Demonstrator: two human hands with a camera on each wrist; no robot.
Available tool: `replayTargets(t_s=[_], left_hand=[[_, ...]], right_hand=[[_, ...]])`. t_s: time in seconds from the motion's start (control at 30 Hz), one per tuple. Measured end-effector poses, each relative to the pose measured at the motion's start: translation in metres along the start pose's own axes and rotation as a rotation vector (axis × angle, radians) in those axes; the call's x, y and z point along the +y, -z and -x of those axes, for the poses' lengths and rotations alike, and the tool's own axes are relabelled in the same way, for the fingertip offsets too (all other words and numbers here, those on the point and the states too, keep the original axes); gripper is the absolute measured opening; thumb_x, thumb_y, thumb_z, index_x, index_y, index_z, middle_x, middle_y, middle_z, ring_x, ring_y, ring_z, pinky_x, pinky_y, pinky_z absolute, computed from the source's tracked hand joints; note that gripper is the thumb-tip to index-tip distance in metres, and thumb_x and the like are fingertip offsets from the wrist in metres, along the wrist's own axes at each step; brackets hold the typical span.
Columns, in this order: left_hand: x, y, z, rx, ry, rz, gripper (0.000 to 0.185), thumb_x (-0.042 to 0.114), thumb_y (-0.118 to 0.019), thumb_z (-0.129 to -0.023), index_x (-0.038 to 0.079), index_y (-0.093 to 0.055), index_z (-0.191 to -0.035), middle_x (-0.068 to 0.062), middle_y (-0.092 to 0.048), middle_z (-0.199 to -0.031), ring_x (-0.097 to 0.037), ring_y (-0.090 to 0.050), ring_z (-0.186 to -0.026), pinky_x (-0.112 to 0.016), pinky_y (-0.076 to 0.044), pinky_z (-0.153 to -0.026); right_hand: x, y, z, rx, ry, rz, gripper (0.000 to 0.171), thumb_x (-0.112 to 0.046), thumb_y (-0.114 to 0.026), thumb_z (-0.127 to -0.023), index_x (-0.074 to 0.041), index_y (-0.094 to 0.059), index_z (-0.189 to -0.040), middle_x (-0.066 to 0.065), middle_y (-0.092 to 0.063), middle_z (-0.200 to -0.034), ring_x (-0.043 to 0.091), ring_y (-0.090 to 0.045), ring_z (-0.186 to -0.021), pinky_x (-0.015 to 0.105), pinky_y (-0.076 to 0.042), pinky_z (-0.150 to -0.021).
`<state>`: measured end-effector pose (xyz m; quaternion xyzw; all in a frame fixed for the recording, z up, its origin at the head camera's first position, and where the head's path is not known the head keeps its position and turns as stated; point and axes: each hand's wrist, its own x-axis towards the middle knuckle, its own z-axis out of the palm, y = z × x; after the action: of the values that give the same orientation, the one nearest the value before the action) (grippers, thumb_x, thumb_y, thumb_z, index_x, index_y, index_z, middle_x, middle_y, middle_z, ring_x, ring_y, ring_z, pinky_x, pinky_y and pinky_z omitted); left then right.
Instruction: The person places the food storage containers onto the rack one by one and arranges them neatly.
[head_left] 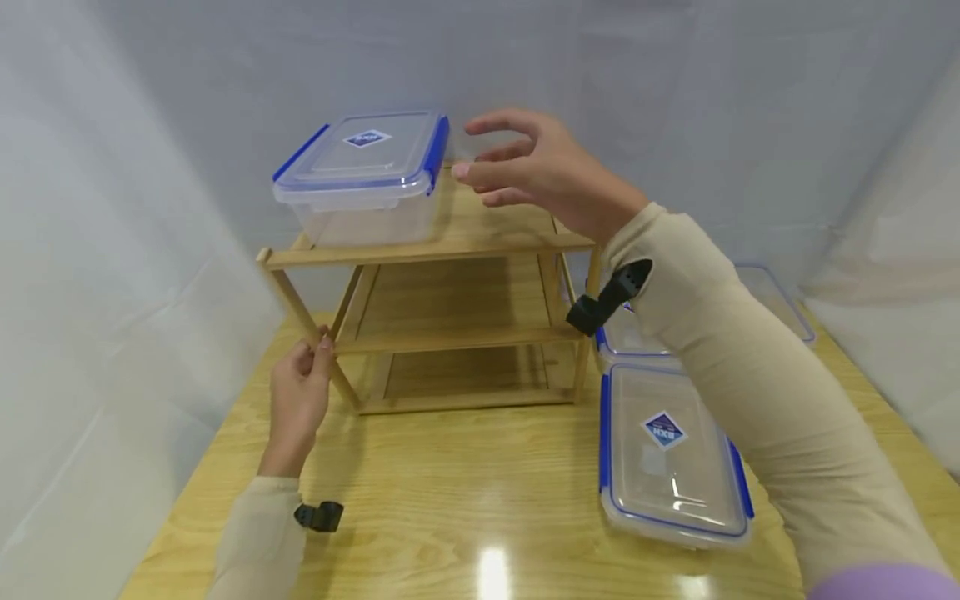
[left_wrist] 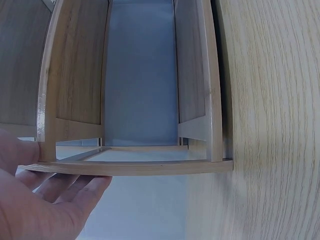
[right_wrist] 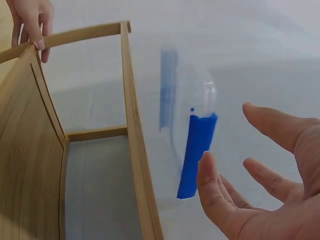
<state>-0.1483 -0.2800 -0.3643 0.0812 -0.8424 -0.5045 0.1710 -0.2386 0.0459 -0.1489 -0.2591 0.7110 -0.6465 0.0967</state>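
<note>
A three-tier wooden rack [head_left: 487,244] stands on the table. A clear plastic container [head_left: 363,175] with a blue-clipped lid sits on the left half of its top shelf. My right hand [head_left: 487,162] hovers open just right of the container, fingers spread and apart from it. In the right wrist view my right hand [right_wrist: 260,180] is close to the container's blue clip [right_wrist: 197,150]. My left hand [head_left: 306,367] grips the rack's front left leg low down. The left wrist view shows my left hand [left_wrist: 45,195] round the leg of the rack [left_wrist: 130,167].
Two more lidded containers lie on the table [head_left: 465,492] right of the rack: one in front [head_left: 671,450], one behind it [head_left: 780,304] partly hidden by my right arm. White cloth walls close in at the left, back and right.
</note>
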Motion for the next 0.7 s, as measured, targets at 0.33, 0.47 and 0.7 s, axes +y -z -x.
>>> replayTargets(t_s=[0.33, 0.47, 0.7], left_hand=[[-0.001, 0.002, -0.002, 0.017, 0.009, -0.004, 0.052, 0.043, -0.042, -0.109, -0.002, -0.062, -0.126, -0.006, -0.052, -0.149, -0.027, -0.057, -0.113, -0.026, -0.036, -0.051], [0.0, 0.001, -0.003, 0.012, 0.001, -0.001, 0.052, 0.042, -0.042, -0.109, 0.0, -0.06, -0.134, -0.008, -0.053, -0.148, -0.028, -0.057, -0.123, -0.024, -0.041, -0.06], [0.001, 0.001, -0.005, 0.013, -0.017, -0.011, 0.053, 0.043, -0.042, -0.109, 0.001, -0.061, -0.135, -0.01, -0.055, -0.146, -0.03, -0.06, -0.113, -0.022, -0.039, -0.056]], right_hand=[[0.003, 0.021, 0.074, -0.011, 0.091, 0.124, 0.058, -0.013, -0.079, -0.091, -0.016, -0.055, -0.144, 0.012, -0.055, -0.136, 0.031, -0.062, -0.116, 0.043, -0.053, -0.095], [0.006, 0.033, 0.107, 0.019, 0.085, 0.181, 0.055, -0.013, -0.077, -0.092, -0.017, -0.056, -0.143, 0.013, -0.056, -0.136, 0.029, -0.06, -0.119, 0.036, -0.054, -0.094], [0.027, 0.059, 0.157, 0.072, 0.041, 0.273, 0.057, -0.006, -0.073, -0.095, -0.016, -0.052, -0.147, 0.012, -0.057, -0.139, 0.029, -0.059, -0.121, 0.034, -0.057, -0.088]])
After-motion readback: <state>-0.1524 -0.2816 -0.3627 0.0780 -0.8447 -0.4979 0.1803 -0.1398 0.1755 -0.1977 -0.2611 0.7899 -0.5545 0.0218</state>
